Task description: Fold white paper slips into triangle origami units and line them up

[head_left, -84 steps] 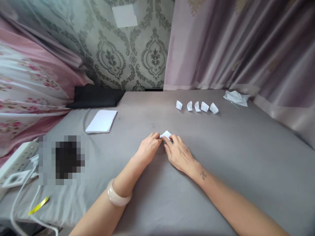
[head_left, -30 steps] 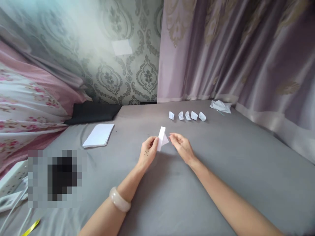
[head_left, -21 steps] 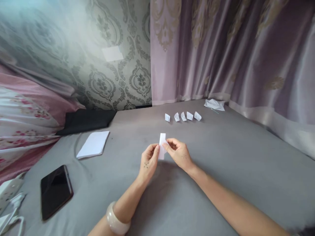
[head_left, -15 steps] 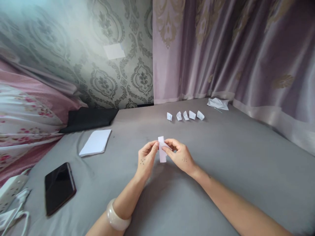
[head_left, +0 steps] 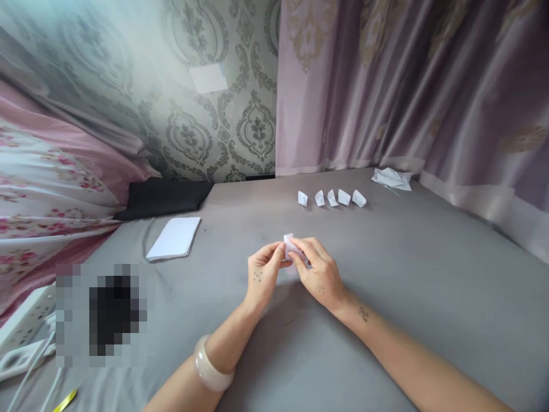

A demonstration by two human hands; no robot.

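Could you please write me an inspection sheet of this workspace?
Surface: grey cloth, wrinkled towards the left side.
Work pieces: small white paper, partly covered by fingers; five folded paper pieces in a row beyond; paper stack to the left.
Clutter: loose white paper at far right; black fabric at far left; yellow strip at near left; a dark item, pixelated and unreadable.
Hands: left hand and right hand both grip the small white paper; bangle on the left arm.
Cables: white, by the power strip at left.
Surroundings: patterned wall, purple curtain, floral fabric.
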